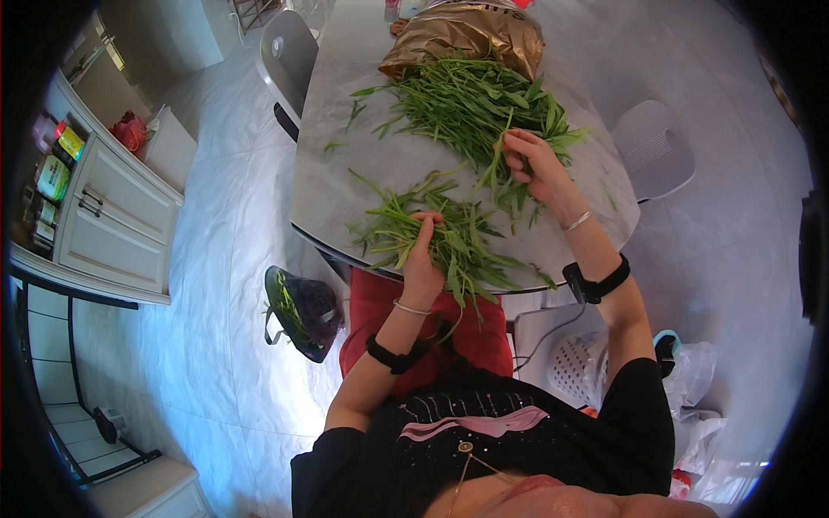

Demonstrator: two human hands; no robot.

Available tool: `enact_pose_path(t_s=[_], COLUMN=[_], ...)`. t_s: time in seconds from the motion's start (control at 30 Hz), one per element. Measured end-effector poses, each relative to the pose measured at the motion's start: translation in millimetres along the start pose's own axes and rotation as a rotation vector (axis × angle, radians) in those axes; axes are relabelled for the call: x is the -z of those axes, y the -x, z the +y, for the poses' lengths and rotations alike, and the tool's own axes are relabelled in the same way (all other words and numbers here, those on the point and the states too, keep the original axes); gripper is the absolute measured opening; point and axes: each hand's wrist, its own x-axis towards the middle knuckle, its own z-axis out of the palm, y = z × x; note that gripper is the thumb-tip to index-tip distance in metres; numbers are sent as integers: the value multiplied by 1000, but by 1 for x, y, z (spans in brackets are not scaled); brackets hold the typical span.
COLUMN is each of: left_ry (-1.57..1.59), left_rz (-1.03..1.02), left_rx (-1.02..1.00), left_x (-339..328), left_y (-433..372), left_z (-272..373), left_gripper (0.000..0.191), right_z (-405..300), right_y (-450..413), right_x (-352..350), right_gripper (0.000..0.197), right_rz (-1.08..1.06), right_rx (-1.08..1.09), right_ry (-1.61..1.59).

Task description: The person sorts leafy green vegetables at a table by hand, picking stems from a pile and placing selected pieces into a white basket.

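Note:
My left hand [424, 262] is closed around a bunch of leafy green stems [395, 236] at the table's near edge, with some leaves hanging over the rim. My right hand [531, 162] pinches a single green stem [497, 158] between thumb and fingers, at the near right side of a larger heap of leafy greens [453, 103]. That heap spills from the mouth of a gold-coloured bag [473, 35] lying on the table. The greens look like water spinach, though I cannot tell for certain.
The pale marble-patterned table [343, 152] bears stray leaves. Chairs stand at its left [288, 61] and right [657, 152]. On the floor at left, a dark bag [311, 311] holds green scraps. A white perforated basket [578, 369] and plastic bags [693, 382] are at lower right.

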Motion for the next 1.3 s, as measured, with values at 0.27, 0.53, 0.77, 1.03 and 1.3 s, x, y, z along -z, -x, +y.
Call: enact_pose_path(t_s=[0.27, 0.53, 0.77, 1.03, 1.3], left_ry=[2, 28, -175, -113, -224], left_rz=[-11, 1, 28, -2, 58], left_rx=[-28, -9, -45, 58, -76], left_x=[-3, -2, -3, 2, -5], left_y=[-1, 1, -2, -3, -2], left_z=[0, -2, -10, -7, -20], left_gripper=[5, 5, 16, 23, 18], right_z=[10, 42, 69, 56, 64], right_y=[7, 15, 30, 54, 57], right_x=[16, 13, -3, -49, -50], right_gripper=[11, 19, 23, 17, 16], right_rz=[-90, -78, -358, -396, -288], right_rx=[-80, -93, 346, 421, 387], right_ry=[110, 619, 1009, 1410, 1529])
